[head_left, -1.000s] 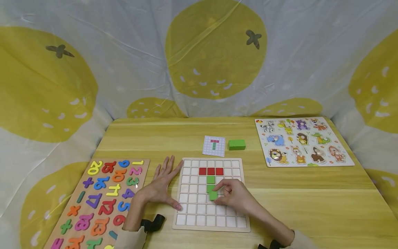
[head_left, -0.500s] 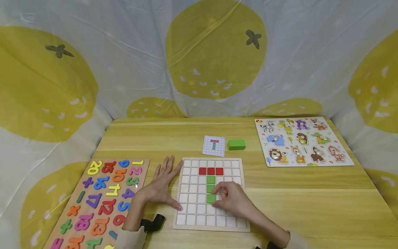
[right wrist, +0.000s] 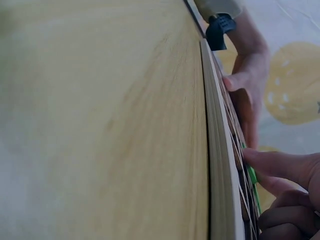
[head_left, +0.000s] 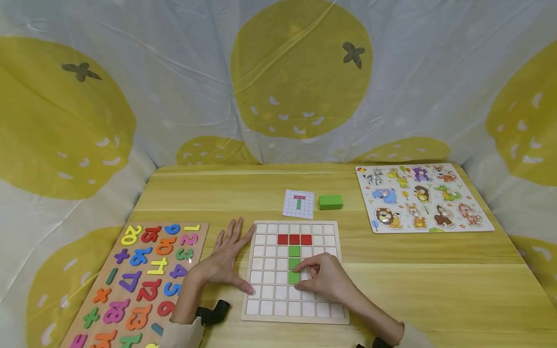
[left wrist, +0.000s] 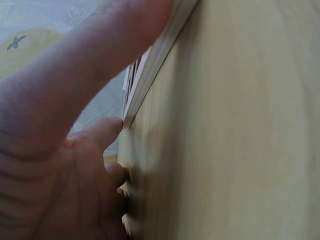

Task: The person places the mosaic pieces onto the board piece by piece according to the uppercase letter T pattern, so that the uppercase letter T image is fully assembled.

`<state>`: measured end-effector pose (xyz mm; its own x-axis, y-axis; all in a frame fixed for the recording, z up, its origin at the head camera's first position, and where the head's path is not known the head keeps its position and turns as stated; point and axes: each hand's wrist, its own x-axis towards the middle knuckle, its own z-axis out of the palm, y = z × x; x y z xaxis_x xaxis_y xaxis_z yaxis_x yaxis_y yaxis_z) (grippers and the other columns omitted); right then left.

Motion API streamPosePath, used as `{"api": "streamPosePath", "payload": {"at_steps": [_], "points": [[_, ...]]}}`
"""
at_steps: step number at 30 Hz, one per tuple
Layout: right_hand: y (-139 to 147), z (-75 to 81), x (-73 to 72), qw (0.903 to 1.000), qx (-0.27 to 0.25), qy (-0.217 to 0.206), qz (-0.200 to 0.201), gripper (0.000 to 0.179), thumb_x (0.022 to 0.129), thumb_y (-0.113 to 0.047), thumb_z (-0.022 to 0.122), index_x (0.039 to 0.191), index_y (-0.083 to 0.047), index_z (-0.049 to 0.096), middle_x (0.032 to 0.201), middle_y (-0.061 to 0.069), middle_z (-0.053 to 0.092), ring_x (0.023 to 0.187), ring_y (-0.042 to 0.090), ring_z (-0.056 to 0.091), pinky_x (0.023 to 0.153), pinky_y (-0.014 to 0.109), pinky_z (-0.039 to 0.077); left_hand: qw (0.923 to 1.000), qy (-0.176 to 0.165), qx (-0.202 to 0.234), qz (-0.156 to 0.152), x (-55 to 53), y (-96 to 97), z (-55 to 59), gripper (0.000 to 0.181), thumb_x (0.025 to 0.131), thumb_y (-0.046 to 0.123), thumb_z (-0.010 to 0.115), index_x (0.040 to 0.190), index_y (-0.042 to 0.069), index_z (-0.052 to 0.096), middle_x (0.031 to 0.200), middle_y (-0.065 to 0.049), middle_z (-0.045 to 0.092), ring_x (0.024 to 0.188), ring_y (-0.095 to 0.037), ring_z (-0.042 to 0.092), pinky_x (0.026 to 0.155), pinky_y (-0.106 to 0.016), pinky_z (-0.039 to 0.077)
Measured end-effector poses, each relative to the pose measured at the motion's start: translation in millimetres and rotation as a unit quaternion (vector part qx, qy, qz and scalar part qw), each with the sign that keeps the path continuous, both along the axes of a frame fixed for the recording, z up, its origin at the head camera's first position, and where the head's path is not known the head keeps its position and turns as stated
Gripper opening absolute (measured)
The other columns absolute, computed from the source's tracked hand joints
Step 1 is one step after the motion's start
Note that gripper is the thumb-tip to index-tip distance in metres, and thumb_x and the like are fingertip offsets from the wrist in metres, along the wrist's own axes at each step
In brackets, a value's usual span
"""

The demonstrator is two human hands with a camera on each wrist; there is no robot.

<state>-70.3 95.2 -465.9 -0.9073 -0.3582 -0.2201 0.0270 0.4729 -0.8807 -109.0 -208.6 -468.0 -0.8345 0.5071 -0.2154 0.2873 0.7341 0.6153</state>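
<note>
A wooden grid board point(head_left: 269, 319) lies on the table. Three red square tiles point(head_left: 294, 239) form a row near its top, and a column of green tiles point(head_left: 294, 251) runs down from the middle one. My right hand point(head_left: 324, 278) holds the lowest green tile point(head_left: 294, 278) between thumb and index finger, at its grid cell. In the right wrist view the thumb point(right wrist: 275, 162) is beside a green edge low on the board. My left hand point(head_left: 224, 261) rests spread at the board's left edge, thumb on the frame. The left wrist view shows its thumb and fingertips along that edge.
Above the board lie a small pattern card point(head_left: 298, 204) with a red and green T and a green block point(head_left: 330, 202). A number puzzle board point(head_left: 197, 246) is at the left, an animal puzzle board point(head_left: 367, 193) at the back right. Patterned cloth point(head_left: 209, 72) hangs behind.
The lowest green tile has shifted slightly left and lined up in the column under the other green ones, the right hand moving with it. The left hand has stayed in place.
</note>
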Motion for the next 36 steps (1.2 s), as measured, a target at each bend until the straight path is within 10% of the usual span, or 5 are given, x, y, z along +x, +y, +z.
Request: {"api": "streamPosePath", "payload": {"at_steps": [36], "points": [[0.3,-9.4,-1.6,0.9992,-0.025,-0.004,0.030,0.023,0.080,-0.010,0.088,0.102,-0.014,0.084,0.052,-0.007,0.032,0.051,0.005,0.027,0.050,0.017,0.025,1.0000,-0.004,0.000,0.008,2.1,-2.5,-0.3,0.149,0.056,0.049,0.100,0.167,0.011,0.008,0.170,-0.027,-0.020,0.157,-0.049,-0.021,0.123,-0.071,-0.013]]}}
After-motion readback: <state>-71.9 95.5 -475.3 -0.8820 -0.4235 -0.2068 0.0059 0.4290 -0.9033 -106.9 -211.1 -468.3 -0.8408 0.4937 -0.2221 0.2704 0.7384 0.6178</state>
